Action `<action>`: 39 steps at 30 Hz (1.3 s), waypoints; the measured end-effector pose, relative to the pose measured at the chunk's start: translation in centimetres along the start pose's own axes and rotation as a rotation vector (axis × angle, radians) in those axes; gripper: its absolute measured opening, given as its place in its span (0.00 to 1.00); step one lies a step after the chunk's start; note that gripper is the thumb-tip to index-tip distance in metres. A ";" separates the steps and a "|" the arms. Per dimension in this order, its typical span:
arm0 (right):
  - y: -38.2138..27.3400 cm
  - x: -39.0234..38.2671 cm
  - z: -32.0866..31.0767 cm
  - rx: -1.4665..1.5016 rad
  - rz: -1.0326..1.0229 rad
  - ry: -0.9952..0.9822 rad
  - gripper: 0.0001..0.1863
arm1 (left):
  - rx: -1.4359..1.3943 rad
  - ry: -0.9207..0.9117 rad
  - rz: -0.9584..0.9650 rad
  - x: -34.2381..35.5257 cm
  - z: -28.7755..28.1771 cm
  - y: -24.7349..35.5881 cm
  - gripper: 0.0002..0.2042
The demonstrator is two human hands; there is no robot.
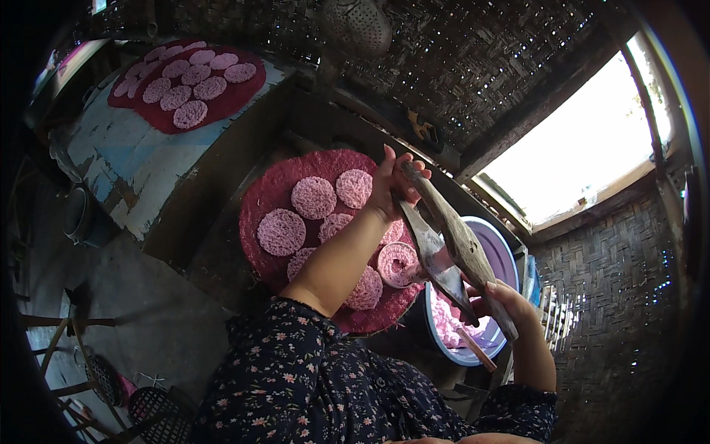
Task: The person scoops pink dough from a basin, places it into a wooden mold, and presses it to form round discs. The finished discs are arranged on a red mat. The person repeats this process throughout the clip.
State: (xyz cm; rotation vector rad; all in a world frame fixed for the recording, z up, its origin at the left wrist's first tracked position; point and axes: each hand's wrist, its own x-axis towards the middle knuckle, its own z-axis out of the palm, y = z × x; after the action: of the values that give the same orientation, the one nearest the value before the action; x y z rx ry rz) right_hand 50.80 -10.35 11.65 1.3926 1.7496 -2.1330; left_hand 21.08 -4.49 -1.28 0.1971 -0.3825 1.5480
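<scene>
Both my hands grip a wooden hand press [462, 240] made of two long arms, tilted over the right side of a round red mat. My left hand [394, 181] is closed round its far end. Around the near end, the fingers of my right hand [506, 302] are wrapped. Between the arms shows some pink dough [441, 260]. Under the press, on the mat [259, 181], lies a ring-shaped pink round [399, 264] with a pale rim. Several round pink strand cakes [313, 197] lie about it, some partly hidden by my left forearm.
At the right, beneath the press, stands a blue-purple basin [510, 259] holding pink dough lumps [446, 322] and a flat wooden stick [477, 349]. A worn table [111, 163] at the far left bears red mats [248, 87] with more pink cakes. A dark bucket [87, 214] stands beside it.
</scene>
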 end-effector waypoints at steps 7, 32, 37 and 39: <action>0.3 0.8 3.6 0.034 -0.081 0.052 0.30 | 0.053 -0.076 -0.029 -1.6 0.9 2.1 0.22; -1.9 -1.4 8.2 0.285 -0.582 0.151 0.38 | 1.229 -0.101 -0.072 -3.3 10.6 2.0 0.26; -0.3 3.3 9.1 0.028 -0.831 -0.087 0.34 | 2.118 -0.212 0.138 -9.1 8.4 1.2 0.19; 0.7 4.5 8.6 -0.586 -0.987 0.407 0.24 | 2.199 -0.224 0.511 -11.6 5.9 3.2 0.19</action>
State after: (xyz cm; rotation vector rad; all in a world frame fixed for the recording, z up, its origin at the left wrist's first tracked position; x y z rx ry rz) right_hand 43.40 -15.39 7.80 0.8976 3.3622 -1.3016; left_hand 17.43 -17.39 -0.35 2.0419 1.3830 1.7486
